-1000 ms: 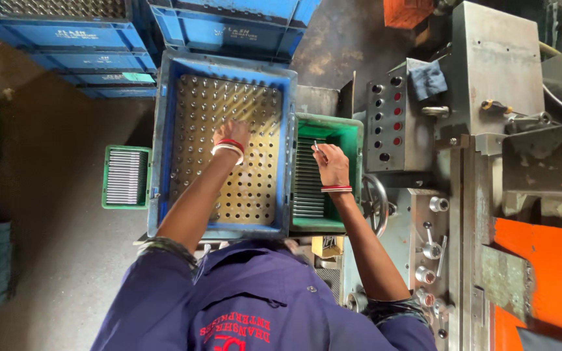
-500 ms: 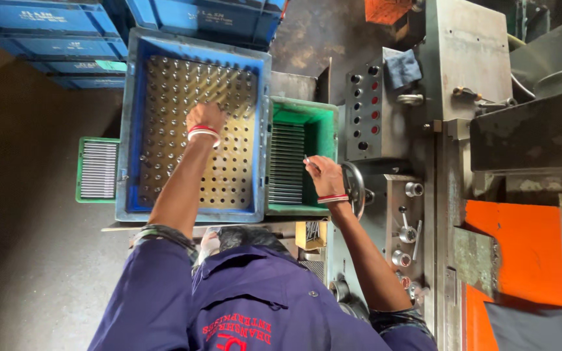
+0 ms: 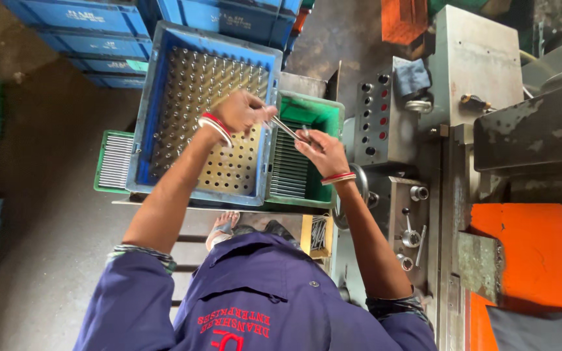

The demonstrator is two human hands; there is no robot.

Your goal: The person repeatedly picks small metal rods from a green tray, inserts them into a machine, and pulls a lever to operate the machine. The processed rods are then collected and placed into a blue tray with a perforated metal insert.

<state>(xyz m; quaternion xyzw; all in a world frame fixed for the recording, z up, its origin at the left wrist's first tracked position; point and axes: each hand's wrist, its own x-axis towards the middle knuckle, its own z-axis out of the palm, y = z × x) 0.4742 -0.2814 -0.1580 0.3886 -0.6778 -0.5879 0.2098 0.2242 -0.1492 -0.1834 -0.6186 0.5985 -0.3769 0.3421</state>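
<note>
Fingers [image 3: 265,114] of our left hand [image 3: 239,110] are pinched together on one end of a thin metal rod [image 3: 287,128]; fingers of our right hand [image 3: 323,153] close on the same rod's other end, near the rim between the two crates. Both hands are clamped on it, and the rod runs slantwise between them, above the inner edge of the green crate [image 3: 320,114].

Half a second ago our left hand lay flat, well up on the perforated tray [image 3: 229,169] inside the blue crate [image 3: 157,110]; now it has come back toward the crate's right wall and lifted. Our right hand, then lower down over the rows of rods [image 3: 287,172] in the green crate, has risen to meet the left. The two hands were well apart; now they are near each other, joined by the rod.

Red and white bangles sit on both wrists. Many tray holes hold upright pins; the lower right part shows bare holes. A second green tray of rods [image 3: 115,162] sits left of the blue crate. Right of the crates stands a grey control panel [image 3: 375,117] with buttons, then the machine with an orange panel [image 3: 521,253]. Stacked blue crates [image 3: 86,26] lie beyond.
</note>
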